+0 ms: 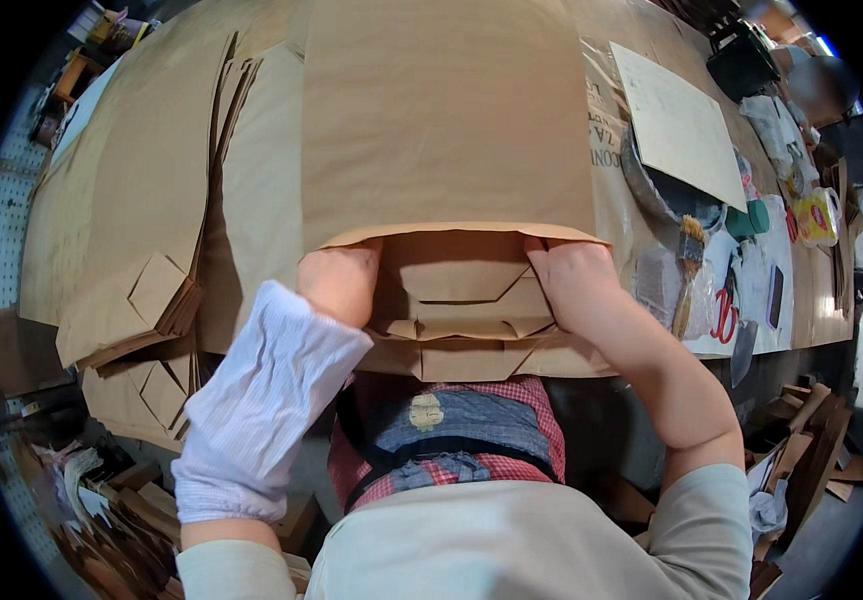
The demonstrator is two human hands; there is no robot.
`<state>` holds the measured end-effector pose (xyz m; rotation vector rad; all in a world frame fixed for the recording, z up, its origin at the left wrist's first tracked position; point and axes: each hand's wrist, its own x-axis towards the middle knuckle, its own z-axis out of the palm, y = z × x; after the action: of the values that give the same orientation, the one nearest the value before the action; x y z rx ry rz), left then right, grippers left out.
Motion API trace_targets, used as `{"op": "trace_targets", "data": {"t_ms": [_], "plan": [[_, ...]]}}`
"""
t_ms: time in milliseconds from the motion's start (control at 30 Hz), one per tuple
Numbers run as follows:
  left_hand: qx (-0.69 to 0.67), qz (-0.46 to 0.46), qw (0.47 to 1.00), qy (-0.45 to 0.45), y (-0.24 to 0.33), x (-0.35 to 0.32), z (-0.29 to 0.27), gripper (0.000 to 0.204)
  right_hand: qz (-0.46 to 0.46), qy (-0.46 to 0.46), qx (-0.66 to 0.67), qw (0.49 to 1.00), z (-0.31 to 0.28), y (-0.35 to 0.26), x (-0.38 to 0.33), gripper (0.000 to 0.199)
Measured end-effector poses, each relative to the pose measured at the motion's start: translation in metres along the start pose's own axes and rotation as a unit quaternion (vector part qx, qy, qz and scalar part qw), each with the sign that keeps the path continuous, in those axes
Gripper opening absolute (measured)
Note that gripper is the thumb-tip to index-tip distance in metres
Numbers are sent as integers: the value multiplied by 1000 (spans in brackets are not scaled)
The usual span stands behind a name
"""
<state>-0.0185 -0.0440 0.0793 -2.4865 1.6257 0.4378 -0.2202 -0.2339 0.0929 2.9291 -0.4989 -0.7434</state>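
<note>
A large brown paper bag point(447, 120) lies on the table in front of me, its near end spread apart so that folded flaps point(472, 298) show inside. At the left corner of that end, my left hand point(344, 278) reaches in under the upper layer, its fingers hidden by the paper. A white cloth sleeve point(267, 385) covers my left forearm. My right hand point(574, 275) is at the right corner, thumb and fingers closed on the upper paper edge, with the fingertips partly tucked inside. Beneath lies another brown paper bag end point(467, 362).
Stacked brown paper bags point(142, 200) lie on the left. To the right are a bucket point(642, 180) partly covered by a pale board point(677, 125), a brush point(690, 262), red-handled scissors point(723, 312), a knife blade point(744, 352) and a yellow-labelled container point(816, 218). Cardboard scraps point(802, 430) lie below the table at right.
</note>
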Motion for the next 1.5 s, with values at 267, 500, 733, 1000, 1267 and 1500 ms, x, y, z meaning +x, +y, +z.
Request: {"op": "trace_targets", "data": {"t_ms": [267,500,733,1000,1267,1500], "plan": [[-369,92,924,-48,-16,9,-3,47,-201,40,254,945,-3,0,-25,14],[-333,79,939,-22,-13,8,-2,25,9,-9,158,987,7,-9,15,16],[-345,25,938,-35,2,6,-2,38,1,334,191,923,17,30,-78,26],[-114,120,986,-19,23,-17,-17,76,21,308,53,950,67,129,-160,37],[-103,104,989,22,24,-23,-12,73,272,375,506,728,31,198,-74,14],[-68,119,989,47,24,-41,-33,77,172,336,516,768,10,196,-106,17]]}}
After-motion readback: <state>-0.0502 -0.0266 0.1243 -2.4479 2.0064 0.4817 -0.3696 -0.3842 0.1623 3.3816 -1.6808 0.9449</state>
